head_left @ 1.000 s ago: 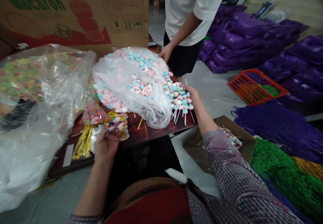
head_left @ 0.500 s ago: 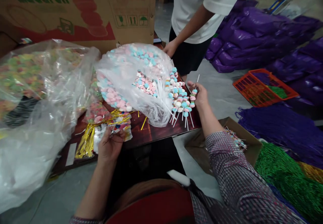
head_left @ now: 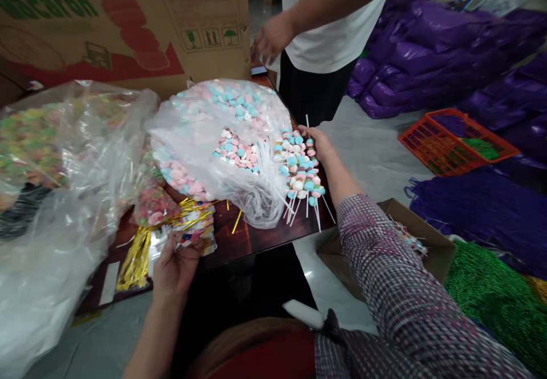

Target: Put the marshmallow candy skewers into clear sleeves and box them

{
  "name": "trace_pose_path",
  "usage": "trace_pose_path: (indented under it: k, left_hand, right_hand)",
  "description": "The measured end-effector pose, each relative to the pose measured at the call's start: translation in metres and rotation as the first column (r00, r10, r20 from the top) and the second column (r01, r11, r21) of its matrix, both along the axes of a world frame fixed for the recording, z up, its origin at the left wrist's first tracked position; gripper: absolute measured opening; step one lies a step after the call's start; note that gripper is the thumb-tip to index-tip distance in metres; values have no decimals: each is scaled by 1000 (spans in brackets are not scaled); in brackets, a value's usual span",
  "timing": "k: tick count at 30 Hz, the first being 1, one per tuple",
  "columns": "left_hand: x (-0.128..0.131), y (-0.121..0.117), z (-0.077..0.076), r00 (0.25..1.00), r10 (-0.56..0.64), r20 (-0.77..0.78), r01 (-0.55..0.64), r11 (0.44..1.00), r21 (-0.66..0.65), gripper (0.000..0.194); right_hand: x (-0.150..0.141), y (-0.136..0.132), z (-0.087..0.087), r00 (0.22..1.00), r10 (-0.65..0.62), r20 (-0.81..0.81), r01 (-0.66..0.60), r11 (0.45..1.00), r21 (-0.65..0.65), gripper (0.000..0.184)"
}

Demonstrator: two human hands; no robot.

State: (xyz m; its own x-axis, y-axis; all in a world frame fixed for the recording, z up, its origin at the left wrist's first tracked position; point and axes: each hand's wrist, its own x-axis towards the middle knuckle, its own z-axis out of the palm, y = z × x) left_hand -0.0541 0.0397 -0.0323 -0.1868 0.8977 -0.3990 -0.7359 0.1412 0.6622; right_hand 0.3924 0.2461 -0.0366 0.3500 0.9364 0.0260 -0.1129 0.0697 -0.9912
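Note:
My right hand (head_left: pixel 321 144) is at the far right of a pile of candy skewers (head_left: pixel 299 176), its fingers closed on one candy skewer (head_left: pixel 311 154) whose bare stick points up. The skewers carry pink, blue and white candies on white sticks. Beside them lies a big clear bag (head_left: pixel 188 122) of loose candies, with bare white sticks (head_left: pixel 268 162) on top. At the table's near edge, my left hand (head_left: pixel 177 268) pinches a clear printed packet (head_left: pixel 188 237) on a stack of such packets. Gold twist ties (head_left: pixel 134 259) lie left of it.
A clear bag of green and orange candies (head_left: pixel 34 134) covers the table's left. A Macaron carton (head_left: pixel 171 3) stands behind. An open carton (head_left: pixel 431 253) of wrapped pieces sits at right, near an orange crate (head_left: pixel 427 145). A co-worker's hand (head_left: pixel 276 37) is beyond the table.
My right hand has brought its skewer left against the pile. The co-worker's hand has left the candy bag and risen. My left hand stays at the packets. The view has shifted slightly.

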Motion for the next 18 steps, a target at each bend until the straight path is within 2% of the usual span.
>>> trace_pose_path:
  k: [4,8,13,18]
  left_hand:
    - [-2,-2,0,1000,5,15,-5,1000,5,25]
    - [-3,-1,0,1000,28,8,-28,1000,9,32]
    - [-3,-1,1,1000,4,-3,-4,1000,13,40]
    - [-2,-1,1,999,-28,-16,29,998,49,30]
  right_hand:
    - [-2,-1,0,994,53,96,-52,999,-8,26]
    - [-9,-11,-2,995,54,86,-54,999,4,28]
    - [-29,-20,-10,998,30,56,-32,999,36,27]
    - [-45,-19,-19,999,-8,50,7,1000,24,27]
